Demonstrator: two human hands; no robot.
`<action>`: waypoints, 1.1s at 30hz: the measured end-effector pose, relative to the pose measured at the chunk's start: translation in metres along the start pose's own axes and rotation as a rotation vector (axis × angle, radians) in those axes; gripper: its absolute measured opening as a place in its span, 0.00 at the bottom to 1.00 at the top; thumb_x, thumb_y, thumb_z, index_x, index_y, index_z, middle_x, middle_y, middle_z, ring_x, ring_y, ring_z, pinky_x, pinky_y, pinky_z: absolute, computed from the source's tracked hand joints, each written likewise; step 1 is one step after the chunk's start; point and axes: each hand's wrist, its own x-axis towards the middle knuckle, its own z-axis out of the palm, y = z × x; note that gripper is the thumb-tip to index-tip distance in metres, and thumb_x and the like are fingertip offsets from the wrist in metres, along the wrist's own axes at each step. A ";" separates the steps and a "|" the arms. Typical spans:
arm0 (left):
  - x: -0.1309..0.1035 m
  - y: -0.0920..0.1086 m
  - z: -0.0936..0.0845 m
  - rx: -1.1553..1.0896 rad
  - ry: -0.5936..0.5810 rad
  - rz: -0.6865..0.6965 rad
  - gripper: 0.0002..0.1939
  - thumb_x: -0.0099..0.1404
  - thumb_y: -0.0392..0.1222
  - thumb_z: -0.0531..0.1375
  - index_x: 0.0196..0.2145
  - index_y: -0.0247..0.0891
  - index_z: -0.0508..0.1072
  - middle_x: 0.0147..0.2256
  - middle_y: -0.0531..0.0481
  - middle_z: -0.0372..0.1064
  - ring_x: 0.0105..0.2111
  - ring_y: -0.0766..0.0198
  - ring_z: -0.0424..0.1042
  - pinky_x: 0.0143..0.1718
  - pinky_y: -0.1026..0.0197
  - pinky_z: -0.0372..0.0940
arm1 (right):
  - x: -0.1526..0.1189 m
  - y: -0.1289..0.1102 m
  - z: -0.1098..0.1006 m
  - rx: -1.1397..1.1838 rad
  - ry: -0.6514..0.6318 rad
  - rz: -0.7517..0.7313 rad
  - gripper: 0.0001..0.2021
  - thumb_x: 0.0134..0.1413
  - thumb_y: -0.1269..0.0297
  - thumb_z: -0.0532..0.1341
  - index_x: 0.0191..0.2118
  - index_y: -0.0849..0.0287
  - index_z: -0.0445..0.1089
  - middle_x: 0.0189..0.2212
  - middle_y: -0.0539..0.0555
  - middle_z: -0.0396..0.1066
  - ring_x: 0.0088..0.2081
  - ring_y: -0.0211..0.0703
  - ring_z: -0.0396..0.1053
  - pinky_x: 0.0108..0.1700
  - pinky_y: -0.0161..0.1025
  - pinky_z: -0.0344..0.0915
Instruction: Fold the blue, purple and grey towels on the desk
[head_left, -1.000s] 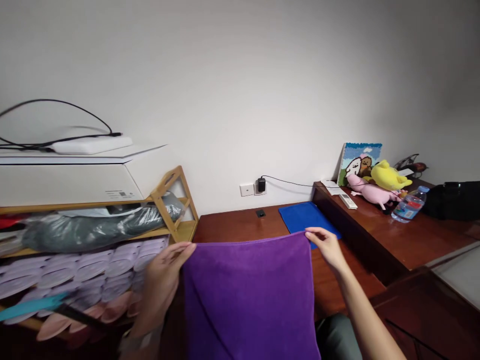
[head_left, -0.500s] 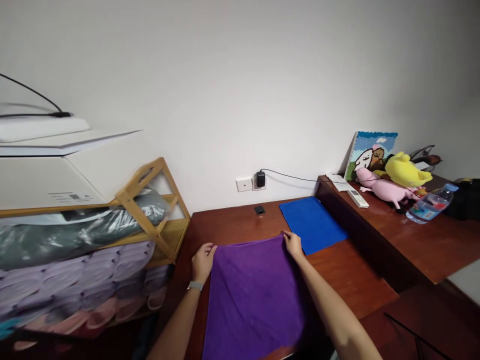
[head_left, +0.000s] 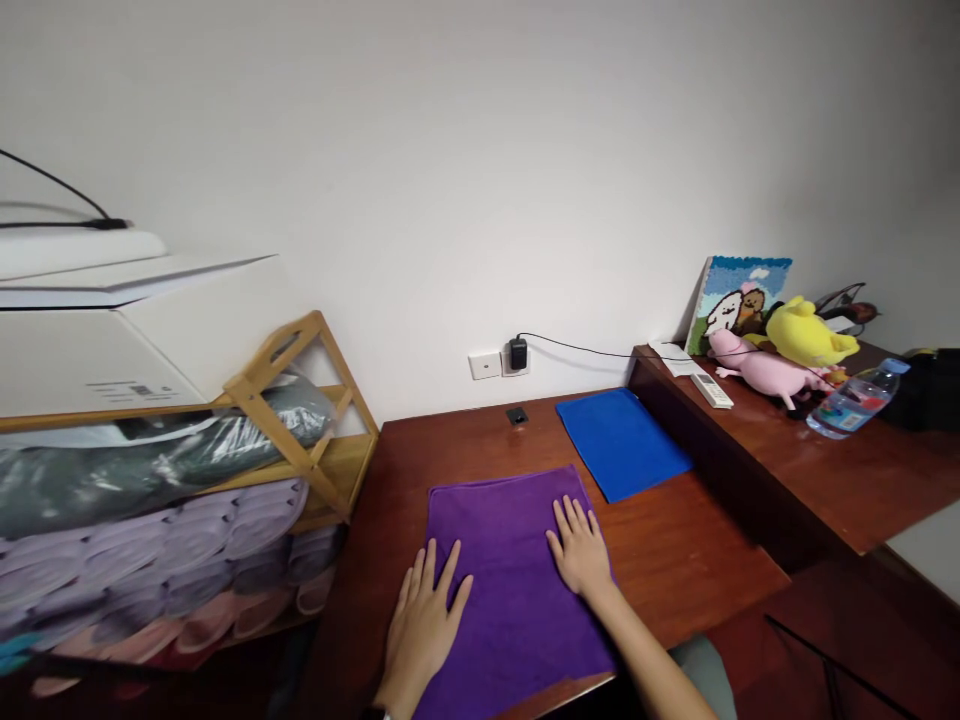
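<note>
A purple cloth (head_left: pixel 510 580) lies spread on the reddish-brown desk (head_left: pixel 442 445), its far edge showing more than one layer. My left hand (head_left: pixel 426 622) rests flat on its left side with the fingers spread. On the cloth's right side, my right hand (head_left: pixel 579 548) also lies flat, fingers apart. Neither hand grips anything. Beyond my right hand, a blue cloth (head_left: pixel 624 443), folded into a neat rectangle, lies at the back right of the desk.
Left of the desk stands a wooden rack (head_left: pixel 300 440) with slippers (head_left: pixel 195 560) and a white box (head_left: pixel 135 345). On the raised right surface are a plastic bottle (head_left: pixel 859 400), plush toys (head_left: pixel 765 372) and a remote (head_left: pixel 711 391). A black plug (head_left: pixel 517 352) sits in the wall socket.
Both hands have let go of the purple cloth's far corners and come back toward me, now flat on it. The cloth lies flatter on the desk.
</note>
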 end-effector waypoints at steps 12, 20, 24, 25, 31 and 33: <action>0.031 0.014 -0.020 0.060 0.042 0.053 0.33 0.77 0.53 0.45 0.71 0.38 0.66 0.72 0.37 0.59 0.73 0.42 0.59 0.73 0.34 0.54 | 0.004 0.002 -0.029 0.040 0.057 0.005 0.30 0.78 0.53 0.45 0.78 0.53 0.52 0.78 0.54 0.44 0.79 0.53 0.39 0.78 0.57 0.42; 0.018 0.017 -0.001 0.023 -0.033 0.035 0.36 0.74 0.63 0.52 0.73 0.47 0.63 0.74 0.38 0.57 0.73 0.41 0.58 0.72 0.34 0.57 | -0.023 0.010 -0.006 -0.009 0.007 0.088 0.31 0.76 0.50 0.49 0.78 0.52 0.54 0.78 0.55 0.44 0.79 0.55 0.42 0.78 0.59 0.41; 0.017 -0.006 0.001 0.042 -0.002 0.017 0.37 0.74 0.62 0.50 0.73 0.42 0.64 0.72 0.36 0.61 0.72 0.42 0.61 0.72 0.35 0.56 | -0.012 0.036 -0.017 -0.033 0.012 0.176 0.32 0.77 0.51 0.46 0.78 0.59 0.52 0.78 0.58 0.44 0.78 0.56 0.42 0.77 0.59 0.43; 0.023 -0.006 -0.001 0.041 0.022 0.025 0.36 0.75 0.60 0.49 0.72 0.41 0.65 0.72 0.36 0.61 0.72 0.43 0.61 0.73 0.35 0.55 | -0.005 0.032 -0.021 -0.026 0.037 0.145 0.32 0.77 0.52 0.45 0.78 0.61 0.52 0.78 0.58 0.44 0.79 0.55 0.42 0.78 0.57 0.42; 0.104 0.036 -0.005 -0.038 0.008 0.123 0.30 0.78 0.51 0.45 0.70 0.39 0.69 0.72 0.39 0.62 0.73 0.48 0.60 0.74 0.40 0.53 | 0.061 -0.049 -0.022 0.060 0.047 -0.149 0.32 0.78 0.54 0.42 0.78 0.62 0.52 0.77 0.58 0.47 0.79 0.52 0.42 0.78 0.53 0.40; 0.125 0.043 0.002 -0.050 -0.073 0.103 0.30 0.77 0.51 0.48 0.70 0.40 0.69 0.72 0.38 0.61 0.73 0.47 0.60 0.74 0.39 0.53 | 0.080 -0.065 -0.011 0.069 -0.026 -0.197 0.32 0.78 0.52 0.44 0.78 0.60 0.52 0.77 0.58 0.48 0.79 0.52 0.43 0.78 0.54 0.40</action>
